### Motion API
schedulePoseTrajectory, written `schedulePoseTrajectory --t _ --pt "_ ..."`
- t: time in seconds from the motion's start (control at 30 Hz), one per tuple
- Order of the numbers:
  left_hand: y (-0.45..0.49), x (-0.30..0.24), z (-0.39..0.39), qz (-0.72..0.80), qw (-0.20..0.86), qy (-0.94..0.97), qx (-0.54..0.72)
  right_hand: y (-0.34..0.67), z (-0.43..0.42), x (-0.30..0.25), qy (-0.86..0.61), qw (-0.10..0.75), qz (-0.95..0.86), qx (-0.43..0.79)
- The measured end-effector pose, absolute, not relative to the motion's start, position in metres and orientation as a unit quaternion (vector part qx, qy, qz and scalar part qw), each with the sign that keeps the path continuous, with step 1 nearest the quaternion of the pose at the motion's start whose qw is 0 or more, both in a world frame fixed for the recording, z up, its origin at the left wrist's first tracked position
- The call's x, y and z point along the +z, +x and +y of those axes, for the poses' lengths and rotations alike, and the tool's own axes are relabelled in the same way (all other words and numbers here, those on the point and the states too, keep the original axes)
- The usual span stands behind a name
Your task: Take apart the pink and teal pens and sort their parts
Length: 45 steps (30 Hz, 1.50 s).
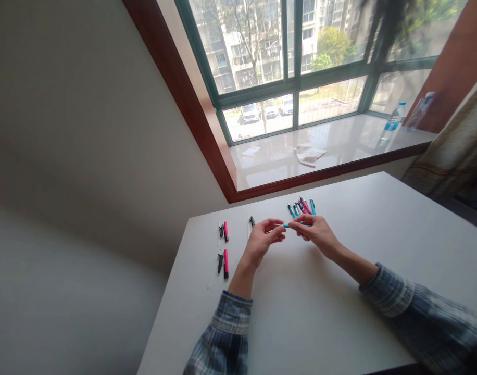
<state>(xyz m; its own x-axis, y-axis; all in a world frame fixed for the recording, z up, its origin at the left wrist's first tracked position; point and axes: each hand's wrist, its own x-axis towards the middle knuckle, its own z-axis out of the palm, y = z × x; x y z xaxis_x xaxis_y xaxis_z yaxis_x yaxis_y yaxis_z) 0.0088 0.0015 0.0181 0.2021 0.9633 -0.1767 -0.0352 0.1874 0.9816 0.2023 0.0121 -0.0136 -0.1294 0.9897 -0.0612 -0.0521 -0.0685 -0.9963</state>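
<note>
White bench point(301, 312) below a bay window: toward its far left lie pink pen barrels point(225, 263) with black caps beside them. The left hand point(262, 240) pinches the tip of a teal pen point(286, 226), and the right hand point(315, 232) grasps its other end, just near of a heap of pens point(301, 207). It seems the pen is being parted or joined, so the next move calls for a straight, steady pull or push.

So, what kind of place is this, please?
Probably a room in an upper-floor flat: a white table beside a bay window, parked cars and apartment blocks outside below. Both the left hand and right hand hold a blue pen.
</note>
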Motion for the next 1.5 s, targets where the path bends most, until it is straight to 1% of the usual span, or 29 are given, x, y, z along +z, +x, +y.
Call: schedulePoseTrajectory --t 0.1,0.3,0.6,1.0,1.1,1.17,1.2,1.23,1.33,1.37,1.43,1.5 --pt "0.009 0.017 0.002 0.474 0.612 0.478 0.415 0.202 0.013 -0.015 -0.456 0.471 -0.492 0.574" --pt "0.011 0.011 0.001 0.481 0.631 0.443 0.418 0.2 0.013 -0.014 -0.381 0.525 -0.419 0.636" --pt "0.018 0.003 -0.002 0.451 0.676 0.41 0.416 0.202 0.013 -0.013 -0.386 0.534 -0.478 0.581" --pt "0.016 0.002 0.0 0.447 0.679 0.402 0.42 0.201 0.012 -0.007 -0.401 0.537 -0.484 0.563" --pt "0.015 0.004 0.002 0.448 0.67 0.418 0.42 0.201 0.012 -0.007 -0.412 0.549 -0.468 0.556" --pt "0.01 0.006 0.004 0.467 0.633 0.451 0.422 0.202 0.013 -0.007 -0.421 0.563 -0.454 0.547" --pt "0.007 0.008 0.005 0.49 0.592 0.48 0.424 0.202 0.014 -0.007 -0.424 0.568 -0.449 0.544" --pt "0.002 0.01 0.007 0.523 0.532 0.515 0.422 0.203 0.014 -0.007 -0.426 0.57 -0.446 0.543" --pt "-0.014 0.015 0.011 0.641 0.266 0.608 0.386 0.203 0.015 -0.007 -0.425 0.564 -0.455 0.543" --pt "-0.019 0.017 0.012 0.664 0.207 0.622 0.361 0.203 0.014 -0.007 -0.425 0.56 -0.461 0.542" --pt "-0.027 0.019 0.013 0.684 0.137 0.643 0.315 0.201 0.012 -0.007 -0.423 0.55 -0.478 0.539" --pt "-0.031 0.02 0.013 0.688 0.1 0.662 0.279 0.199 0.009 -0.007 -0.42 0.536 -0.501 0.534"
